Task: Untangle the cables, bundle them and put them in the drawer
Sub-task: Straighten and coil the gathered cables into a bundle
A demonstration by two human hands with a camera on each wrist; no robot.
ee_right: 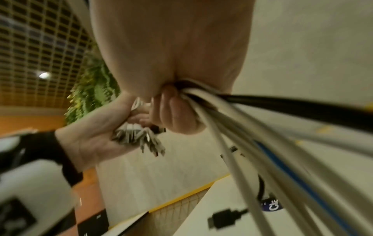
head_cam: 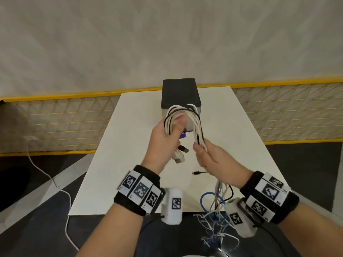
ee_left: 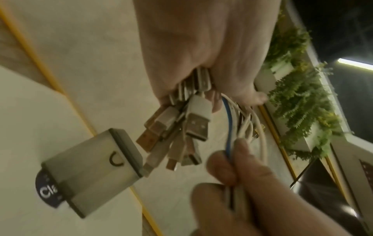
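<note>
A bundle of white, black and blue cables [head_cam: 187, 115] arches in the air between my two hands, in front of the drawer box [head_cam: 181, 95]. My left hand [head_cam: 167, 140] grips one end, and several USB plugs [ee_left: 181, 127] stick out below its fist. My right hand [head_cam: 206, 156] grips the other side of the loop, where the cables [ee_right: 252, 127] run down out of the fist. Loose cable tails [head_cam: 219, 199] hang over the near table edge. The drawer box [ee_left: 95, 167] has a dark top and a pale front with a small ring handle.
The white table [head_cam: 130, 164] carries a loose black cable plug [head_cam: 197, 173] near my right hand and a purple round sticker [head_cam: 182, 135] under the box. A yellow-framed mesh fence [head_cam: 65, 123] runs behind the table. A white cord [head_cam: 55, 184] trails on the floor at left.
</note>
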